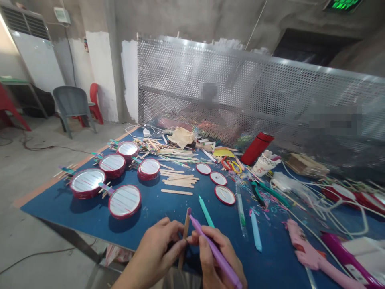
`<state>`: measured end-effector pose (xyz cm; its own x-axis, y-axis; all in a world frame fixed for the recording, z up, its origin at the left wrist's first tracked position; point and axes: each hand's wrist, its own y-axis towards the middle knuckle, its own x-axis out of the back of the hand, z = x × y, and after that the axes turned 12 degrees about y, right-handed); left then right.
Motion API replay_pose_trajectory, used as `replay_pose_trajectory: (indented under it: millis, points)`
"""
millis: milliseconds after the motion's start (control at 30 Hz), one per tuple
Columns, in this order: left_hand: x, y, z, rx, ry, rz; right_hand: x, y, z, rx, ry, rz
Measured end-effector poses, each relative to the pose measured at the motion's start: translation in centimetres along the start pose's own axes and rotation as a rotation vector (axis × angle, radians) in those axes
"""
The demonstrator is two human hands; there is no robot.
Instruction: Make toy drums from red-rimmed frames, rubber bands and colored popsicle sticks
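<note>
My left hand (158, 251) pinches a wooden craft stick (184, 240) upright near the table's front edge. My right hand (218, 261) grips a purple marker (215, 251), its tip touching the top of the stick. A teal marker (206, 212) lies just beyond my hands on the blue table (90, 216). Several round red-rimmed lids with sticks attached (124, 200) sit to the left. Loose wooden sticks (179, 180) lie in the middle.
Three small red-rimmed discs (225, 194) and more markers (255, 233) lie to the right. A pink glue gun (309, 253), white cables, a red flask (256, 148) and a paper cup (264, 163) crowd the right side. A perforated metal screen (240, 92) stands behind, a person beyond it.
</note>
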<state>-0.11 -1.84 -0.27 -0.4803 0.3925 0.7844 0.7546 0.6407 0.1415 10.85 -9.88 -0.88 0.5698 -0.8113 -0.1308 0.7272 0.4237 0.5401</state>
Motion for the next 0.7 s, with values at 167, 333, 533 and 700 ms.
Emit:
replay_pose_trajectory:
  millis: [167, 333, 533, 700]
  points:
    - [0.05, 0.0, -0.05, 0.0, 0.005, 0.012, 0.03, -0.02, 0.19, -0.005, -0.013, -0.002]
    - [0.01, -0.01, -0.04, -0.006, 0.023, 0.002, 0.05, -0.04, 0.25, -0.023, -0.008, -0.003]
    - [0.16, 0.1, -0.25, 0.007, 0.031, 0.006, 0.04, 0.03, 0.28, 0.002, -0.014, 0.006]
    - [0.16, 0.0, -0.35, -0.003, 0.032, -0.001, 0.1, 0.0, 0.09, -0.002, -0.021, 0.01]
